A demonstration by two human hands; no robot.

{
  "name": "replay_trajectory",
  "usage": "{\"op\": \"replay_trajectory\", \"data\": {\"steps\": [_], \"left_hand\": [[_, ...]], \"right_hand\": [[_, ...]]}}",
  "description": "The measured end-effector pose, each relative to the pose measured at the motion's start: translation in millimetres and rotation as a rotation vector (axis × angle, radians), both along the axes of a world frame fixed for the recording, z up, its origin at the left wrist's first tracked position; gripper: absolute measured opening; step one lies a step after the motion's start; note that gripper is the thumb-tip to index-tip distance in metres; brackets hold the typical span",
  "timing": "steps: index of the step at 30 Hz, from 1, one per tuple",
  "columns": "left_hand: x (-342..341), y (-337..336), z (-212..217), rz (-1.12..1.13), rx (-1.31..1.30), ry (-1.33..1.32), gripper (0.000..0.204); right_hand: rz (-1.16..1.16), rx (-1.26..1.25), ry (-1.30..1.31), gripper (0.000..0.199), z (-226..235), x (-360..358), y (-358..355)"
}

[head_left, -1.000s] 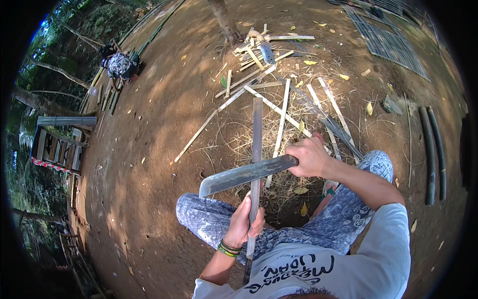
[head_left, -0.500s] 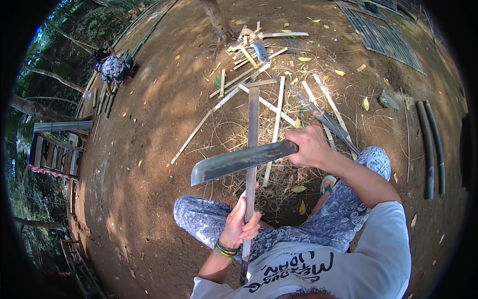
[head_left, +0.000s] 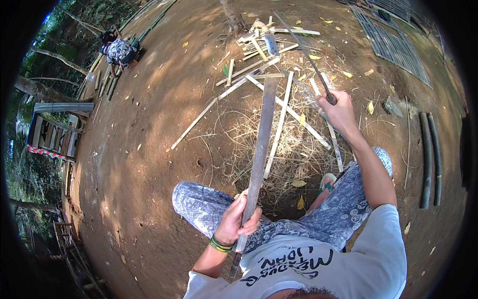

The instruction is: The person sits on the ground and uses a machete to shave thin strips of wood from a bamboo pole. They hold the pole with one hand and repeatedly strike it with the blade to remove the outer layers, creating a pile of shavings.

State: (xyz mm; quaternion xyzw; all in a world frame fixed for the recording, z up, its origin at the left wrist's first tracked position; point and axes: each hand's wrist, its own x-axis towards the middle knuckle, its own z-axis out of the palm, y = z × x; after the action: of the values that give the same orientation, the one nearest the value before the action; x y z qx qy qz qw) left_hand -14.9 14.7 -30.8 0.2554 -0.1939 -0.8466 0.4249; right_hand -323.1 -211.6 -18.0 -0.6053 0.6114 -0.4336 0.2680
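My left hand (head_left: 236, 220) is closed round the lower part of a long, flat grey-brown bamboo slat (head_left: 261, 144). The slat stands tilted in front of me, its upper end leaning slightly right. In my right hand (head_left: 341, 112), raised at the right, is the dark handle of a machete (head_left: 307, 56). Its blade points away and to the left, seen nearly edge-on, and is apart from the slat. Beneath the slat's far half lie pale split strips (head_left: 280, 124) and a bed of thin shavings (head_left: 249, 144).
Farther off, a wooden-handled tool with a metal blade (head_left: 271, 45) lies on a heap of strips by a tree trunk (head_left: 232, 15). Two dark poles (head_left: 425, 159) lie at the right, a slatted panel (head_left: 393, 47) at the far right. Another person (head_left: 119, 51) crouches at the far left.
The machete has gone from lying across the slat to up and right, its blade now pointing away. The slat's upper end has tipped right and come nearer.
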Motion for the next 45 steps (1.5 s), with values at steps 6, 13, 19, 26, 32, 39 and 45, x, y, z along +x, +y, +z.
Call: {"op": "replay_trajectory", "data": {"steps": [6,13,19,26,32,39,45], "left_hand": [[-11.2,-21.6,3.1,0.009,0.004,0.073,0.049],[-22.4,-36.9,-1.9,0.116,-0.17,-0.291,0.042],[-37.4,-45.2,-2.4,0.246,-0.271,-0.476,0.025],[-36.2,-41.7,2.2,0.18,-0.279,-0.576,0.021],[-31.1,-26.5,8.1,0.139,-0.268,-0.606,0.019],[-29.8,-22.3,7.0,0.147,-0.253,-0.63,0.019],[-26.7,-9.4,9.1,0.137,-0.222,-0.625,0.02]], "right_hand": [[0.163,-0.046,0.104,0.026,-5.4,11.2,14.5],[0.32,-0.146,0.211,0.018,-6.4,16.8,30.6],[0.502,-0.394,0.406,0.016,-17.2,31.0,48.1],[0.5,-0.456,0.417,0.016,-20.1,36.0,50.5],[0.329,-0.407,0.409,0.013,-14.4,22.1,34.7],[0.342,-0.457,0.397,0.011,-22.3,28.9,38.5],[0.33,-0.44,0.448,0.01,-19.6,20.9,28.7]]}}
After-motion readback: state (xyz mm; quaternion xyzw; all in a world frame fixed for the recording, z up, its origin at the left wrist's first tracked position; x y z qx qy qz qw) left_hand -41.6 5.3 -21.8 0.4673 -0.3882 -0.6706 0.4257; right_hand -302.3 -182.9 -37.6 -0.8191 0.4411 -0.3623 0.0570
